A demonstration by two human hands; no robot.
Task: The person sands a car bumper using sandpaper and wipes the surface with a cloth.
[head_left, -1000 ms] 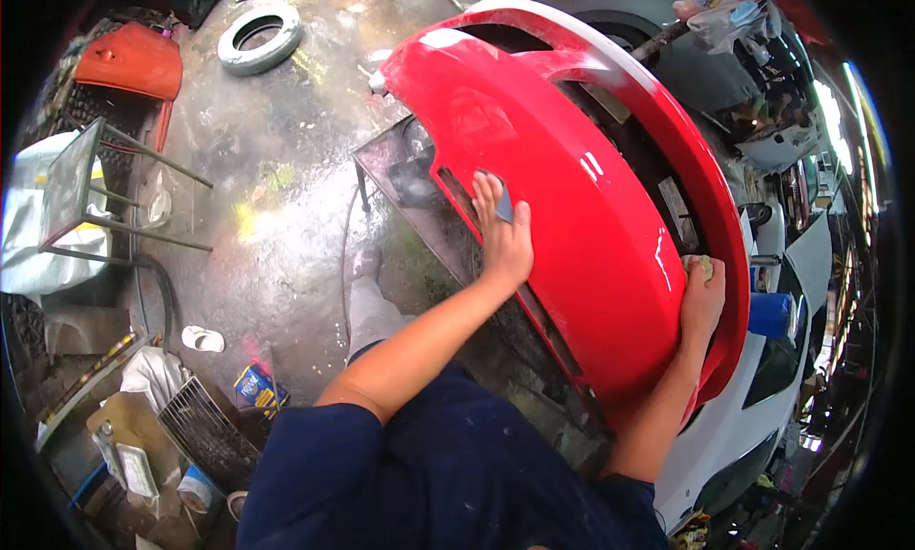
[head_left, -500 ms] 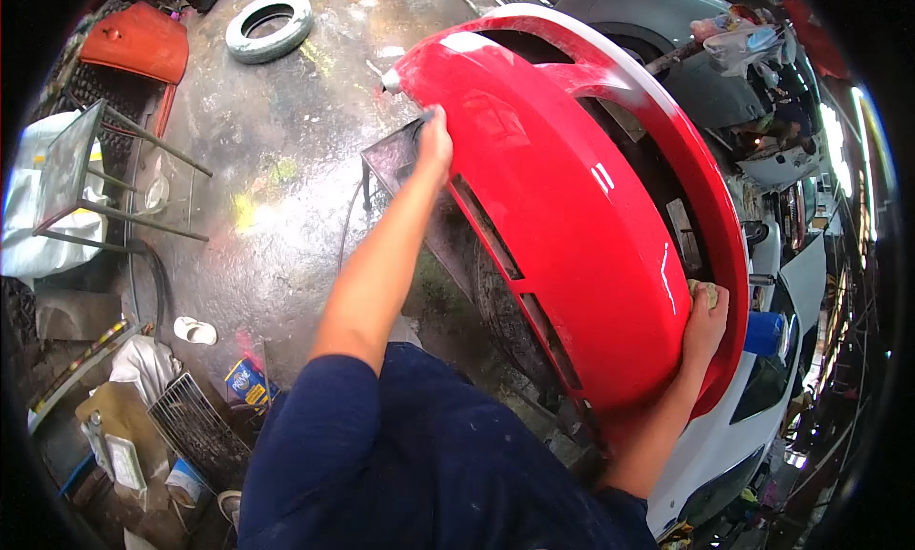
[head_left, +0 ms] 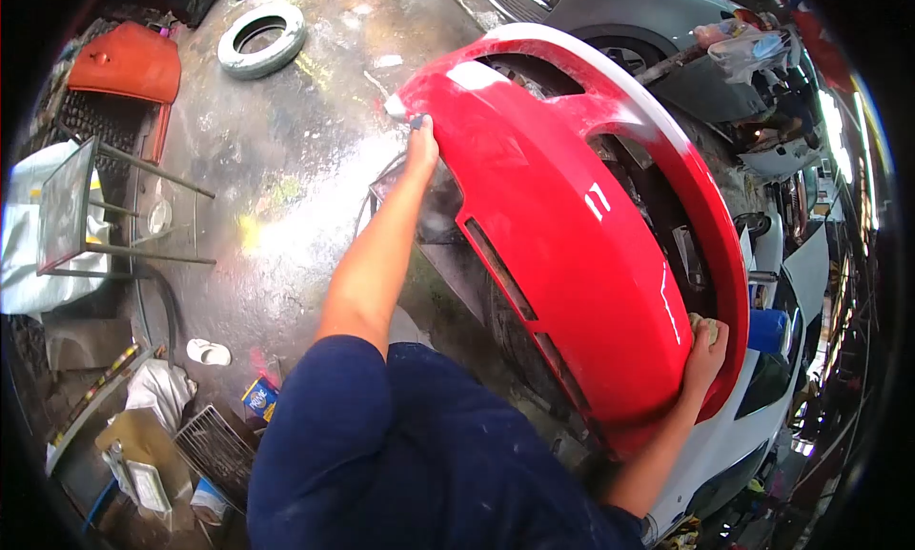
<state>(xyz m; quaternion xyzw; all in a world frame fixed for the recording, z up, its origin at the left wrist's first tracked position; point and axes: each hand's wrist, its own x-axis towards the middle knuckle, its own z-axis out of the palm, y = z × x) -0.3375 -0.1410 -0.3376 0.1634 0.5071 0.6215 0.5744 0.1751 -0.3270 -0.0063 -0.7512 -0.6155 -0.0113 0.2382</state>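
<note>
The red bumper (head_left: 562, 235) looks light, slick; hold its rims. There, left hand (head_left: 422, 152) clamps dark pad (head_left: 416, 123), right hand (head_left: 705, 357) pale wad (head_left: 706, 327).

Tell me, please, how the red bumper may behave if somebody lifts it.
The red bumper is probably light for its size, because it looks like a shell with big cut-outs. Its long, slender outer rim may flex when lifted. The glossy face, showing bright reflections, could be rather slippery.
</note>
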